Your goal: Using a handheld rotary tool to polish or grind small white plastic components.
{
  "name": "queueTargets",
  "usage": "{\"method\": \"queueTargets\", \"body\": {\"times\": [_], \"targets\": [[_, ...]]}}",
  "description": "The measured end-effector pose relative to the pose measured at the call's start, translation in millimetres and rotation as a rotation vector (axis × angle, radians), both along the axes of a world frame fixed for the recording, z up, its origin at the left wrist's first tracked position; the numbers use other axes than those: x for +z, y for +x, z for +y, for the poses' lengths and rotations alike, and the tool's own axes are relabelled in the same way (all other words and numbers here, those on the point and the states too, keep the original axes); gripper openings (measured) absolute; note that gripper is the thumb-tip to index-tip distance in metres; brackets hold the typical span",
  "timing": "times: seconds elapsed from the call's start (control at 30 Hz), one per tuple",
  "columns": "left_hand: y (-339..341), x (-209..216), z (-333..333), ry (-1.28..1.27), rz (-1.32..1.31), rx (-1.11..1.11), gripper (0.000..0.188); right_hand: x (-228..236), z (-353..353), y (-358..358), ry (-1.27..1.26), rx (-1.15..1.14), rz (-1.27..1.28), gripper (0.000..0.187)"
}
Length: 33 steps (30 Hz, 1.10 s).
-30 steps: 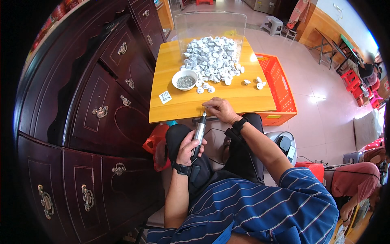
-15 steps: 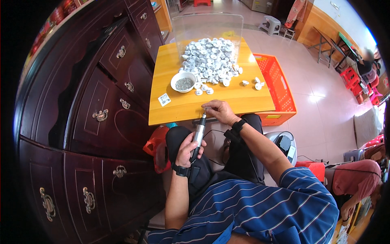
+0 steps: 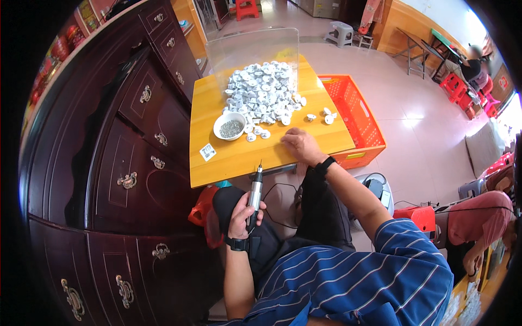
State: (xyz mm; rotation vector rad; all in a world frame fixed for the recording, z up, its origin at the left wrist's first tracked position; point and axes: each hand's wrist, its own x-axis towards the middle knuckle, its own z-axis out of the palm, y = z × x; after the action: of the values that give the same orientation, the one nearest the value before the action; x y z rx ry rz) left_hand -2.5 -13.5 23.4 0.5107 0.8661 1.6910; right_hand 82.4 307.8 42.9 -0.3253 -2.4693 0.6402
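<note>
My left hand (image 3: 239,218) is wrapped round an electric screwdriver (image 3: 255,191), a silver and black tool held with its bit pointing up, just off the table's near edge. Over the front of the yellow wooden table (image 3: 231,164) is my right hand (image 3: 304,148), its fingers bent and drawn together; anything in them is hidden. A heap of small white round parts (image 3: 261,89) lies beyond it, against a clear upright panel (image 3: 217,57). To the left of the hand, a white bowl (image 3: 230,139) holds many small metal pieces.
A few white parts (image 3: 329,118) lie apart on the table's right side. An orange crate (image 3: 375,130) stands beyond that edge. A square printed label (image 3: 207,152) sits at the left. Dark drawers (image 3: 128,179) line my left. Another person (image 3: 481,217) is at far right.
My right hand has moved away from the screwdriver's tip, over the table. The screwdriver's bit now shows bare, and the tool sits slightly lower and farther left in view. My head view has shifted.
</note>
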Motion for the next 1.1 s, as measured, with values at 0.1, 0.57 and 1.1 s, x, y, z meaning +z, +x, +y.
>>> {"method": "queueTargets", "body": {"times": [0.1,0.57,1.1], "targets": [[-1.5,0.0,-0.8,0.009,0.005,-0.01,0.061,-2.0,28.5,17.0,0.207,-0.162,-0.072,0.018],[1.5,2.7,0.8,0.004,-0.02,0.01,0.065,34.5,2.3,-64.9,0.037,-0.105,-0.047,0.019],[-3.9,3.0,-10.3,0.011,0.01,0.012,0.067,46.8,-47.2,-222.9,0.286,0.002,-0.603,0.019]]}}
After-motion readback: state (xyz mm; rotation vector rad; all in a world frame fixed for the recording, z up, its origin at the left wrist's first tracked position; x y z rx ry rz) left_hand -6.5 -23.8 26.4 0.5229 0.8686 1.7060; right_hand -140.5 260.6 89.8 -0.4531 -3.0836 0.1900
